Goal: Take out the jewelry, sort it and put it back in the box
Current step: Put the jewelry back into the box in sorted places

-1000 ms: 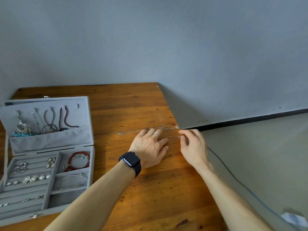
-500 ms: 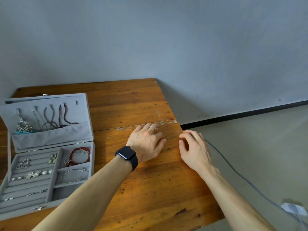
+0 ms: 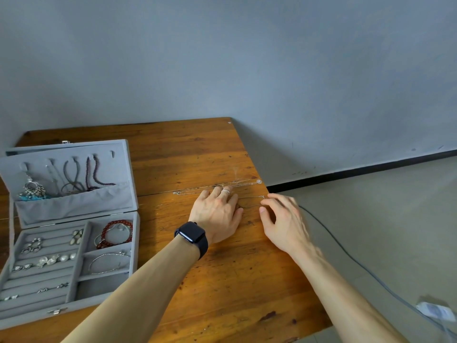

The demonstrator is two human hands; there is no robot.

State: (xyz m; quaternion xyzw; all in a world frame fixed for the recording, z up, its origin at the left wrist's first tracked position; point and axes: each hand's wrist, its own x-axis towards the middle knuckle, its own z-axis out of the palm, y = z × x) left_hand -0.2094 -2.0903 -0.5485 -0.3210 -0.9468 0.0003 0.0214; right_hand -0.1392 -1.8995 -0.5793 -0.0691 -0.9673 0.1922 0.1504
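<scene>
An open grey jewelry box (image 3: 135,233) sits at the table's left, with necklaces hung in its lid (image 3: 74,206) and earrings, a red bead bracelet (image 3: 116,222) and a silver bangle (image 3: 108,262) in its trays. A long silver necklace (image 3: 193,192) lies stretched on the wood, ending in a small bead near the right edge. My left hand (image 3: 217,214) lies flat on the table, fingertips on that necklace. A second thin chain (image 3: 249,206) runs from under it to my right hand (image 3: 284,219), whose thumb and fingertips pinch its end.
The wooden table (image 3: 222,280) ends just right of my right hand, with floor below. A dark cable (image 3: 346,253) runs across the floor to a white object (image 3: 435,311) at the bottom right. A grey wall stands behind the table.
My right hand has slid slightly nearer along the table edge, and the thin chain between the hands has gone from straight to a slack loop. My left hand has stayed pressed down.
</scene>
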